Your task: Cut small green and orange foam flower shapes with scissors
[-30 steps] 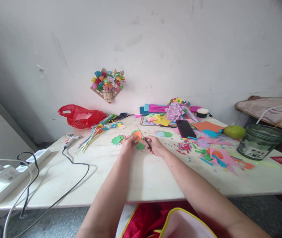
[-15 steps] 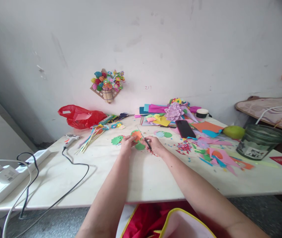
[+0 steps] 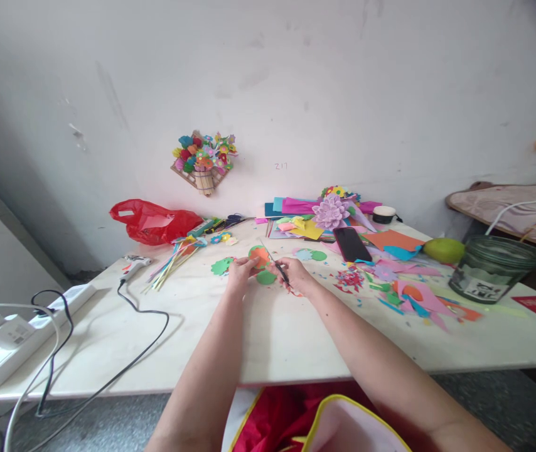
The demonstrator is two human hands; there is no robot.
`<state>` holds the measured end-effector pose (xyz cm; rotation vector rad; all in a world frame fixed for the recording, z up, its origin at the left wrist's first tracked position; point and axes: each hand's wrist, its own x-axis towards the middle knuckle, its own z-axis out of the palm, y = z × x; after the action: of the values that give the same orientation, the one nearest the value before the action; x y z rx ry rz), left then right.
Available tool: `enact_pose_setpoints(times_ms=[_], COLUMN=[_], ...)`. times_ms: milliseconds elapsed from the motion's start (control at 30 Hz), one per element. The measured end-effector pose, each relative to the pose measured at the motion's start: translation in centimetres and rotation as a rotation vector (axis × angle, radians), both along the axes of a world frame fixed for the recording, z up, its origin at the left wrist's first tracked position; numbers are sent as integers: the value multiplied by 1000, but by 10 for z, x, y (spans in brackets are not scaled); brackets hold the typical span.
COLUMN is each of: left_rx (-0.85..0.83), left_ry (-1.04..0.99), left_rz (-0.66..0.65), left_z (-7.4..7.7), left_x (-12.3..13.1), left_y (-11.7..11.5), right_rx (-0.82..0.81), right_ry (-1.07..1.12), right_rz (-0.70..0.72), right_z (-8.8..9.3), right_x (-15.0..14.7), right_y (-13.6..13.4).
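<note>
Between the fingers of my left hand [image 3: 242, 274] is an orange paper piece [image 3: 260, 256], with a bit of green at its upper left edge. My right hand [image 3: 295, 276] is closed round the dark handles of a pair of scissors [image 3: 281, 271]. The blades point up and left, close beside the orange piece. Just below lies a green paper circle [image 3: 267, 277] on the table. A green scalloped paper shape [image 3: 221, 266] rests left of my left hand. Beyond my right hand lie a pale blue scalloped piece [image 3: 304, 254] and another green circle [image 3: 318, 255].
Paper scraps [image 3: 423, 298], a phone [image 3: 351, 244] and a green jar [image 3: 496, 270] stand or lie to the right. On the left are a glue gun [image 3: 135, 268] with its cord, a power strip [image 3: 37, 333] and a red plastic bag [image 3: 155, 223].
Very little differs. Both hands stay in nearly the same place, and the orange piece and scissors have shifted only slightly between them.
</note>
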<state>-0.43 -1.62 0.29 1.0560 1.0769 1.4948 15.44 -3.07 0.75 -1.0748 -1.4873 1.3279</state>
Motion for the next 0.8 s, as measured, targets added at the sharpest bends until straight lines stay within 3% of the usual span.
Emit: enact_pose_setpoints(times_ms=[333,800], left_rx=[14,12], left_ry=[-40,-112], left_rz=[34,84], left_z=[-9,-12], left_x=[-6,-5], left_y=[7,10], right_rx=[-31,-34], right_ry=[-11,9], right_rz=[21,39], right_z=[7,2], right_x=[3,2], right_y=[-4,-2])
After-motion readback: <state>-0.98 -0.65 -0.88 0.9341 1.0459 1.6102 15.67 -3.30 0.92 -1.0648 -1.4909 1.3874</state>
